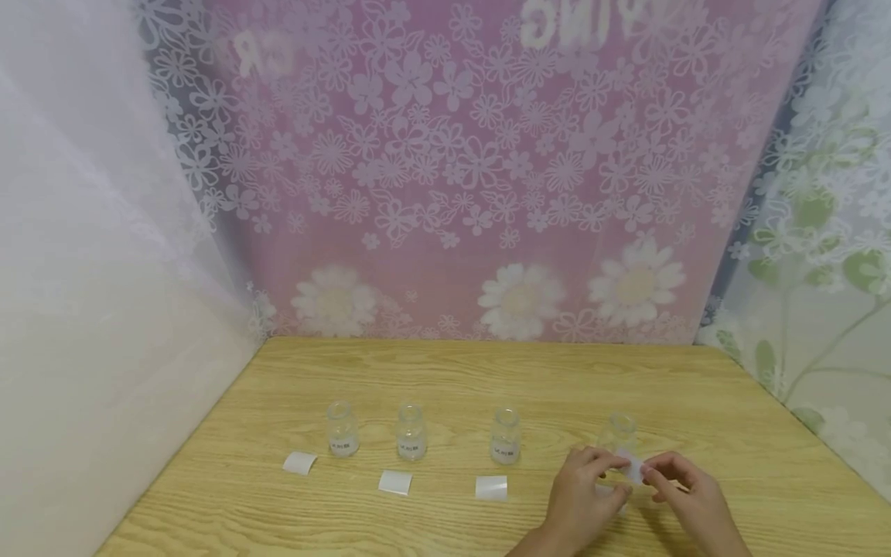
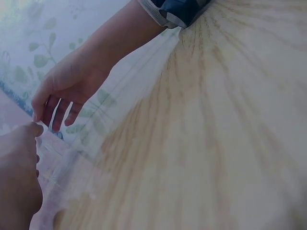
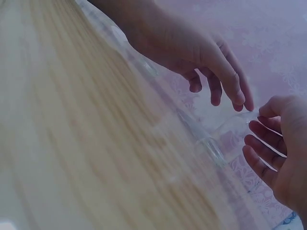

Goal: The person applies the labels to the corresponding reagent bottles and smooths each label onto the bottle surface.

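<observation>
A small white label point(image 1: 632, 469) is between the two hands, in front of a clear glass jar point(image 1: 622, 429) at the right. My right hand point(image 1: 692, 495) pinches the label's right side with thumb and index finger. My left hand point(image 1: 581, 493) holds its left side at the fingertips. Part of another white piece of paper point(image 1: 604, 490) shows beneath the left hand. In the right wrist view, the left hand point(image 3: 196, 55) reaches in from above towards the right hand point(image 3: 288, 143). In the left wrist view, the label is hard to make out.
Further left stand three more glass jars, the left jar point(image 1: 343, 429), middle jar point(image 1: 411, 432) and right jar point(image 1: 505, 435), each with a printed white label. White paper pieces point(image 1: 491, 487) lie before them on the wood-grain table point(image 1: 278, 526). Flowered curtains point(image 1: 452, 155) enclose it.
</observation>
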Tool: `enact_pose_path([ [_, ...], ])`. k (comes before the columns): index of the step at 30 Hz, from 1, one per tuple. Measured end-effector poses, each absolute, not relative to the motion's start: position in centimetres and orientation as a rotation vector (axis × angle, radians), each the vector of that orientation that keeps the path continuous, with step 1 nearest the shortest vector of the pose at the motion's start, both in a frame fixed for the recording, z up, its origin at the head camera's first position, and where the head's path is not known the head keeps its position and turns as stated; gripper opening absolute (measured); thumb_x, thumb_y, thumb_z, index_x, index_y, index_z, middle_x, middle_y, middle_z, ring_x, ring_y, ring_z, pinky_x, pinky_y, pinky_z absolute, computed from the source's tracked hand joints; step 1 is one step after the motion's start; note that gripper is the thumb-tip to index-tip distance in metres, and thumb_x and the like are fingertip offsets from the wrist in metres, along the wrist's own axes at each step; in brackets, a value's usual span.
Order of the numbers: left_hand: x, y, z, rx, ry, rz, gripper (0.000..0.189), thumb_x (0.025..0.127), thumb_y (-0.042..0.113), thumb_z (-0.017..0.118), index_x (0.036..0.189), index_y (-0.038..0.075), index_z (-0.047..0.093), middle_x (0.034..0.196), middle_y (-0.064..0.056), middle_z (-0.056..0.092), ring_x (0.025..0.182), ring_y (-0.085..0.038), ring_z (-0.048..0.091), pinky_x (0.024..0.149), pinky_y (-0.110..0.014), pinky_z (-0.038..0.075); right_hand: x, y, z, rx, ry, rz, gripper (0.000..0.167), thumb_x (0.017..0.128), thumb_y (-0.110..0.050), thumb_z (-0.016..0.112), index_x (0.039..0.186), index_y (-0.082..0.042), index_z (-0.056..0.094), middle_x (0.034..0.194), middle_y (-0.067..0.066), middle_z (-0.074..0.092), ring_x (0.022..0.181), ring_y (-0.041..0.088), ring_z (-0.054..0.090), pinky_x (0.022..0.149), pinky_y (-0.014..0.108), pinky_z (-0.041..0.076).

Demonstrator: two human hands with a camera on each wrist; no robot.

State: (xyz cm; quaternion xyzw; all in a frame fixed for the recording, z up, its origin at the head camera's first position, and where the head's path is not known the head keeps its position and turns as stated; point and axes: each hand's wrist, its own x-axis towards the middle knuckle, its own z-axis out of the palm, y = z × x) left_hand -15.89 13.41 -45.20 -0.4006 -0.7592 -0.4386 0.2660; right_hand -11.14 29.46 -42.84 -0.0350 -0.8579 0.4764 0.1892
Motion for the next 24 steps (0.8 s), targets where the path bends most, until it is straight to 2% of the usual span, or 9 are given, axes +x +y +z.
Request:
enact_pose_path([
  [7, -15.88, 13.47, -45.29, -1.107, -2.105, -1.186, 0.022, 0.085, 0.021, 0.068, 0.105, 0.013, 0.068, 0.096, 0.009, 0.059, 0.080, 0.001, 0.046, 0.068, 0.000, 0.029, -10.96, 29.24, -43.11, 0.009, -2.475, 1.379, 0.013, 0.094, -0.012, 0.054, 0.099, 0.000, 0.058, 0.092, 0.001, 0.061, 0.081, 0.006, 0.055, 0.062, 0.027, 0.051],
  [12, -15.75, 13.43, -45.22, -1.071, -2.177, -1.248, 0.021, 0.084, 0.020, 0.068, 0.104, 0.015, 0.068, 0.100, 0.012, 0.059, 0.082, 0.003, 0.047, 0.066, -0.003, 0.034, -11.14, 29.20, -43.30, -0.008, -2.509, 1.392, 0.015, 0.094, -0.014, 0.054, 0.102, -0.002, 0.058, 0.096, 0.002, 0.059, 0.081, 0.007, 0.055, 0.061, 0.028, 0.051],
  [18, -15.91, 13.60, -45.35, -0.992, -2.212, -1.521, 0.015, 0.089, 0.022, 0.063, 0.100, 0.015, 0.070, 0.093, 0.015, 0.057, 0.081, 0.004, 0.047, 0.064, -0.010, 0.040, -11.22, 29.38, -43.23, -0.036, -2.474, 1.370, 0.021, 0.098, -0.015, 0.047, 0.106, 0.002, 0.056, 0.092, -0.001, 0.061, 0.079, 0.006, 0.054, 0.059, 0.028, 0.051],
  [24, -16.35, 13.80, -45.26, -0.890, -2.193, -1.926, 0.013, 0.089, 0.017, 0.063, 0.095, 0.009, 0.071, 0.087, 0.014, 0.056, 0.074, 0.004, 0.048, 0.063, -0.014, 0.044, -11.38, 29.72, -43.11, -0.099, -2.518, 1.421, 0.030, 0.098, -0.019, 0.047, 0.115, 0.004, 0.053, 0.098, 0.000, 0.062, 0.081, 0.005, 0.054, 0.060, 0.028, 0.051],
])
